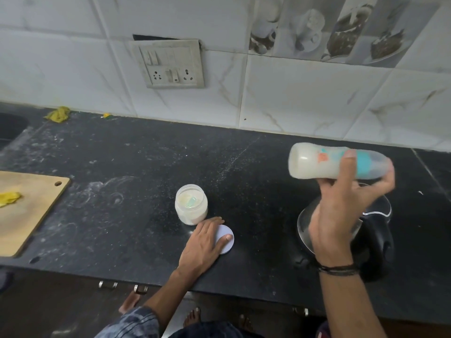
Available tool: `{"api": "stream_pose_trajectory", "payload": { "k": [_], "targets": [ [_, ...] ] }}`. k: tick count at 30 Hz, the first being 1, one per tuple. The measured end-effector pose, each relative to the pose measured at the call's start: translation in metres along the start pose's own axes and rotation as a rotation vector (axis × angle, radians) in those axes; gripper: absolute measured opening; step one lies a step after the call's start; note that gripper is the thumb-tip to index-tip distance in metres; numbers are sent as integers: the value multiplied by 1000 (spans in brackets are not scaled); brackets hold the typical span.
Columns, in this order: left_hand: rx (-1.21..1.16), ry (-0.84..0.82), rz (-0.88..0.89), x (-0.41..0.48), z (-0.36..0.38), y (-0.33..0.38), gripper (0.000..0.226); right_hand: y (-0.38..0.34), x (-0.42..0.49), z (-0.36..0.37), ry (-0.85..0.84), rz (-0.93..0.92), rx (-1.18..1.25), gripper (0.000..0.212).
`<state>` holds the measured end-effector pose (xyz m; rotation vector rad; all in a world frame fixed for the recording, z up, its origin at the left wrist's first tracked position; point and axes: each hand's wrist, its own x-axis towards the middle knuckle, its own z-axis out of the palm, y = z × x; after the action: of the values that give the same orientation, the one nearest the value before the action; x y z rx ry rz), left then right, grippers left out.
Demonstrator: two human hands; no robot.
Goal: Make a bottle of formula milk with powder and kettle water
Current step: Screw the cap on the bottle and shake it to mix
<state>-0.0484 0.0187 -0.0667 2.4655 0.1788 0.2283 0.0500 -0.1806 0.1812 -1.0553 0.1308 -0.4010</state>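
My right hand (341,211) holds a baby bottle (314,164) sideways in the air above the kettle (371,240). The bottle is full of milky white liquid, has a teal and orange print, and its capped end points right. The kettle, steel with a black handle and lid, stands on the black counter under that hand and is partly hidden by it. An open plastic jar of formula powder (191,204) with a green scoop inside stands mid-counter. My left hand (206,242) rests flat on the jar's round white lid (228,240), which lies on the counter just right of the jar.
A wooden cutting board (29,211) with a yellow scrap lies at the left. A sink edge (12,128) shows at far left. Yellow scraps (58,114) lie by the tiled wall, which carries a switch and socket plate (170,64). Powder dusts the counter (122,167).
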Motion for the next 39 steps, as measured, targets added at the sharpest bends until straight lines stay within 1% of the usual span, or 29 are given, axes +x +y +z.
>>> {"api": "stream_pose_trajectory", "payload": {
  "k": [1,2,3,4,5,7,8,9,11,12,13,15,17,18,20,21,22,25,26,28,29,30,32,34,35,36,38,39],
  "targets": [
    [2,0,2,0,0,-1,54,3,0,1,-62,36,-70,56],
    [4,-1,6,-1,0,-1,54,6,-2,0,-148,79,-141,56],
    [5,-1,10,-1,-1,-2,53,6,-4,-2,-199,105,-177,58],
    [5,-3,12,-1,-1,-2,53,6,-4,-4,-196,104,-177,59],
    [6,-3,11,-1,-1,-1,54,3,-4,-4,-158,80,-144,60],
    [6,2,5,0,0,-1,55,-3,0,-3,-37,22,-26,62],
    [8,7,2,-1,0,-1,55,-2,2,-2,-3,4,-9,62],
    [10,9,-1,-1,1,-1,55,0,3,-2,-12,7,-34,60],
    [12,5,3,-2,1,-3,55,6,1,-3,-139,66,-159,57],
    [12,2,7,-2,1,-3,55,7,-1,-5,-175,79,-178,59],
    [12,-1,10,-1,1,-2,56,5,-2,-6,-165,66,-162,62],
    [15,1,10,1,1,-2,57,-2,-2,-6,-73,6,-48,69],
    [22,6,-1,1,2,-2,57,-2,1,-5,-8,-22,1,70],
    [24,4,-5,0,2,-2,57,2,1,-5,-30,-1,-40,66],
    [22,1,-3,-1,2,-4,55,11,-1,-6,-186,94,-192,59],
    [20,1,1,-2,2,-4,55,11,-3,-8,-223,120,-218,58],
    [19,-2,5,-1,2,-4,55,10,-3,-9,-209,112,-208,59],
    [21,6,-1,1,2,-2,55,3,0,-6,-72,30,-63,65],
    [24,10,-4,1,3,-3,55,4,2,-5,-62,20,-61,63],
    [28,10,-1,-1,3,-4,55,8,2,-3,-157,58,-167,57],
    [27,9,0,-2,3,-6,55,10,1,-4,-215,82,-204,58],
    [25,8,3,-2,3,-6,55,9,0,-5,-223,81,-200,61],
    [25,8,13,-1,3,-4,55,2,-1,-6,-125,30,-92,68],
    [25,15,5,1,3,-3,56,2,1,-5,-38,-5,-10,69],
    [26,16,3,0,3,-3,56,4,2,-5,-35,4,-27,66],
    [25,15,5,0,3,-4,55,8,1,-4,-76,35,-86,64],
    [16,14,14,-2,3,-5,55,12,-2,-8,-176,100,-172,66],
    [11,11,18,-1,2,-5,54,10,-4,-9,-166,96,-167,68]
  ]
}}
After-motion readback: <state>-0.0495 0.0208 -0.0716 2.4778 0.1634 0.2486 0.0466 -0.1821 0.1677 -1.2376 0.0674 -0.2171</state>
